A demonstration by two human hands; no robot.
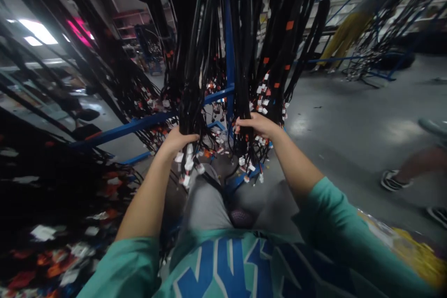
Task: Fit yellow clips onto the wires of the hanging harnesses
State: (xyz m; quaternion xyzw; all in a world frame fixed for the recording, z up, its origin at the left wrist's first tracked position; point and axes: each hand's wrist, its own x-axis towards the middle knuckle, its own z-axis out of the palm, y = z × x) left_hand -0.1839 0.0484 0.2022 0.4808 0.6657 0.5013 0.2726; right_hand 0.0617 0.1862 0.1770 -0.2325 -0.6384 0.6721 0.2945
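Black wire harnesses hang in thick bundles in front of me, their lower ends full of white and orange connectors. My left hand [180, 141] is wrapped round the left wire harness bundle [190, 107], just above its white connectors [188, 163]. Round the right wire harness bundle [243, 88] my right hand [257, 125] is closed, the thumb pointing left across it. Loose connectors [247, 164] dangle below that grip. The far sides of both bundles, with some of my fingers, are hidden.
A blue metal rack bar [129, 128] runs behind the bundles to a blue post [229, 46]. More dark harnesses crowd the left. Another rack with yellow bundles [345, 32] stands back right. A passing person's shoe [394, 180] is at right, above a yellow bag [415, 251].
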